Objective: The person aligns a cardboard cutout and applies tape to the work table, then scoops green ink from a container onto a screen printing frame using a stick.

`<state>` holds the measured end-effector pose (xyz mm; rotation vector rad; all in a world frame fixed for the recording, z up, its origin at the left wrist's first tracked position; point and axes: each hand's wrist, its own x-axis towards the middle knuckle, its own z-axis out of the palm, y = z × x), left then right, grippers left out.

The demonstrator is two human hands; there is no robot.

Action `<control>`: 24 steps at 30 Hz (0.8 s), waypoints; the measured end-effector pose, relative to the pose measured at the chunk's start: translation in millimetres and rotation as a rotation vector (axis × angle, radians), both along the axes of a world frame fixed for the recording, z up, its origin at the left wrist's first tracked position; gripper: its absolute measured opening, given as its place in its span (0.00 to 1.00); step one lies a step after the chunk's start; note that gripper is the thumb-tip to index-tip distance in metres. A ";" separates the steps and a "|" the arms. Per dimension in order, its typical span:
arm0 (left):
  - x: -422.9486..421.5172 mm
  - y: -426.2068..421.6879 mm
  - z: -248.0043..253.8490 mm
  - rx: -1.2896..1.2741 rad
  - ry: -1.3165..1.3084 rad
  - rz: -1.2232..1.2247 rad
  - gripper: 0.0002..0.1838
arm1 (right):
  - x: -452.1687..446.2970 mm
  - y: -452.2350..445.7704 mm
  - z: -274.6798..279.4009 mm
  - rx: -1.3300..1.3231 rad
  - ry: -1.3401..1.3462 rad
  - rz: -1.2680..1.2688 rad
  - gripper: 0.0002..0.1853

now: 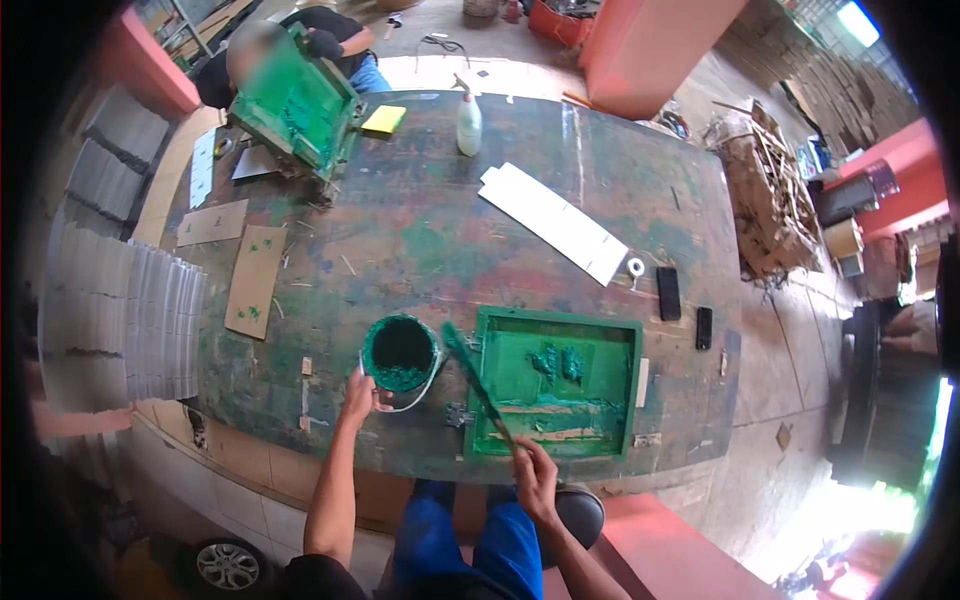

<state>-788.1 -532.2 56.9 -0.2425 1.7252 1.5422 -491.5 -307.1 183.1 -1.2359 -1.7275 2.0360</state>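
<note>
My left hand is closed at the lower left side of a paint bucket, by its wire handle. Green paint coats the bucket's rim and inner wall; its inside looks dark. In my right hand is a long, thin stick smeared with green, its far end raised beside the bucket. Below and right of the stick lies a green screen printing frame, hinged to the table along its left side. Two thick blobs of green paint sit on its mesh, with streaks lower down.
Across the paint-stained table, a person tilts up another green frame. A spray bottle, white cardboard strip, tape roll, phone and brown cardboard lie about. Stacked sheets stand left.
</note>
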 end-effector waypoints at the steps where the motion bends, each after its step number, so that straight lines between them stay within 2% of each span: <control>1: 0.3 3.6 4.0 -0.023 -0.005 0.005 0.21 | -5.5 -0.4 3.9 -0.020 0.002 0.023 0.16; 3: 0.5 10.3 9.8 -0.067 -0.016 0.015 0.21 | -15.0 -1.0 8.3 -0.024 0.004 0.081 0.16; 6: -0.7 -5.9 -14.8 -0.030 0.002 -0.001 0.18 | -25.2 -0.9 3.3 -0.040 -0.029 0.181 0.16; 14: 0.4 -4.4 -7.5 -0.001 0.023 -0.016 0.20 | -70.4 0.7 20.9 0.022 -0.122 0.380 0.19; 17: 1.6 -0.5 -3.1 -0.032 0.023 -0.005 0.16 | -79.2 -2.6 15.0 0.019 -0.087 0.387 0.21; 24: -0.8 -1.1 -5.2 -0.006 -0.016 0.016 0.19 | -94.9 -8.1 9.5 0.026 -0.092 0.416 0.23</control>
